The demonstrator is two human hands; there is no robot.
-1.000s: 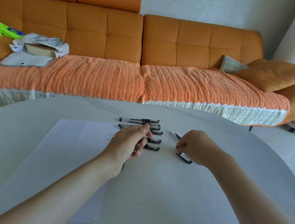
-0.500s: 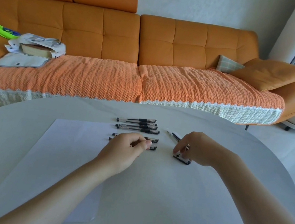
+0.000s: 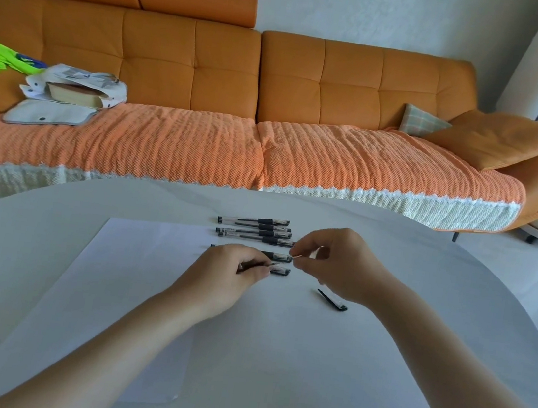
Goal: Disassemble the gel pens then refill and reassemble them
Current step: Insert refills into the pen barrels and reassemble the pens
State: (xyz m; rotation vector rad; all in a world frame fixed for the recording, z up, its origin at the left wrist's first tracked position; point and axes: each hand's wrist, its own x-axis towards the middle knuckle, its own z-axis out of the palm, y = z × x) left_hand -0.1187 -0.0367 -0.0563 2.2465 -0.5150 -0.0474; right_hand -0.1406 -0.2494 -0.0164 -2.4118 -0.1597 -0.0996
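— Two grips closed: left hand [image 3: 234, 270] curled round a pen [image 3: 262, 265] just above the tabletop [image 3: 305, 381], right hand [image 3: 338, 265] pinching a thin piece [image 3: 295, 256], likely the refill.
— Risky alignment. Might jam at the barrel mouth or bend if pushed crooked.

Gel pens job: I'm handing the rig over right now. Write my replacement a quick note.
Left hand grips an uncapped pen body. Right hand pinches a thin piece near that pen's tip, too small to name, probably the refill. The loose cap lies on the table by the right wrist. The row of pens lies capped beyond the hands. Done: one pen opened. Left: refill and close it, then the rest.
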